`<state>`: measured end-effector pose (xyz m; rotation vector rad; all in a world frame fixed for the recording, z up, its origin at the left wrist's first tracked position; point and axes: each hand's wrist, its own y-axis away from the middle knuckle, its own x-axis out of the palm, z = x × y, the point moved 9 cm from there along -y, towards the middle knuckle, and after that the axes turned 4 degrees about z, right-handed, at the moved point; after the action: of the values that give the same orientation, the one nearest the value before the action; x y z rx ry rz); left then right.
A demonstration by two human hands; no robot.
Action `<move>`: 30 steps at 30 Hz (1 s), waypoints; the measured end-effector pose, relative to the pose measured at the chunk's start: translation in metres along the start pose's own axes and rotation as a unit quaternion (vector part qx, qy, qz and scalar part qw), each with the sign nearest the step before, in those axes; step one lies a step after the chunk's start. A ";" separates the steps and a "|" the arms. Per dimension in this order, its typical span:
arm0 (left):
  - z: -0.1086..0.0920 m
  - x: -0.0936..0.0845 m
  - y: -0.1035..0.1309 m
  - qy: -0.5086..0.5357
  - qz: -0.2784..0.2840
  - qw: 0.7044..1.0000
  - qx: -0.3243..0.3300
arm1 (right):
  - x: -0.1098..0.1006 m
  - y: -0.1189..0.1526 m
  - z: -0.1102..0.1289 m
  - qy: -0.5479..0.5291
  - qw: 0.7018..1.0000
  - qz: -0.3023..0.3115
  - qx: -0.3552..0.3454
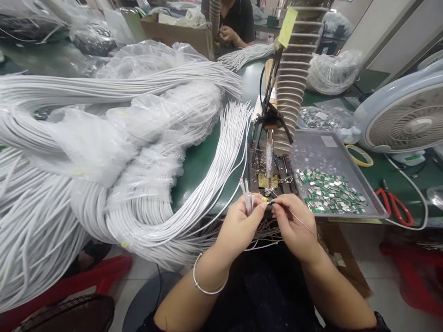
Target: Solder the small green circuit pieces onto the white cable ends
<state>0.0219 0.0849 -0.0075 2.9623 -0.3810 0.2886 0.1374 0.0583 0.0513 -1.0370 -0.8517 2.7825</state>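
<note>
Left of your fingers (284, 199), you have smooth, plastic-looking cables (223, 159) and glossy, crinkled film (93, 145); right of your fingers, shiny metal-faced pieces (332, 193) lie on a smooth, satin-finished tray (309, 152).

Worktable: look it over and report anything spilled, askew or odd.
Shiny crumbs are scattered at the foot of the metal stand, looking like spilled scrap. White cables sag over the front edge of the green table, which looks untidy. Nothing looks plainly damaged.

The left edge cuts off white cables (114, 86).
</note>
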 end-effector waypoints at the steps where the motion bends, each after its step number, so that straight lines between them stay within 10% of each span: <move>1: -0.001 0.000 0.000 -0.018 0.004 1.000 0.006 | -0.001 0.000 0.002 0.005 1.000 -0.005 -0.011; 13: -0.008 0.009 -0.001 -0.087 0.061 0.994 -0.025 | 0.001 0.005 0.011 0.021 0.994 -0.019 -0.106; 22: -0.009 0.004 -0.004 -0.064 0.013 0.997 -0.028 | -0.005 0.016 -0.011 -0.044 0.995 -0.088 0.015; 30: -0.014 0.003 -0.008 -0.066 0.007 0.998 -0.009 | -0.006 0.009 -0.007 -0.073 0.994 -0.084 -0.020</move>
<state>0.0250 0.0938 0.0056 2.9711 -0.4161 0.0906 0.1477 0.0526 0.0452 -0.7343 -0.9648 2.7347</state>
